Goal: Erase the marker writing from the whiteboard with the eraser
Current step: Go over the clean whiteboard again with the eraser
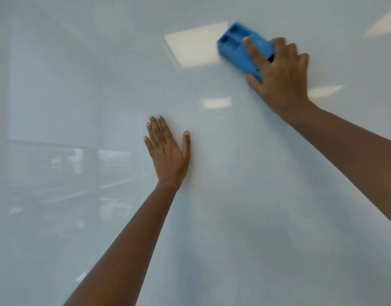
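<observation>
I have the right hand closed over the blue eraser, fingers curled across its back and thumb tucked along the lower edge, pressing it flat to the whiteboard. The eraser sticks out up and to the left of that hand, tilted, and both it and the knuckles are smeared with blur, so I judge I am mid-stroke in the wiping itself.

My left hand holds nothing: it lies open with the palm flat on the board, fingers together and thumb spread, well below and to the left of the eraser. It looks like a brace for balance.

I can find no marker writing anywhere in view. Around the eraser and between the two hands the board shows only glossy reflections of ceiling lights and windows. So I take it the erasing is near done here, or whatever remains sits past the edges of the view or under the eraser.

Next I would keep the pad flat and the pressure even, sweep on across the patch above the right hand, then look over the board beyond it for leftover marks before lifting off.
</observation>
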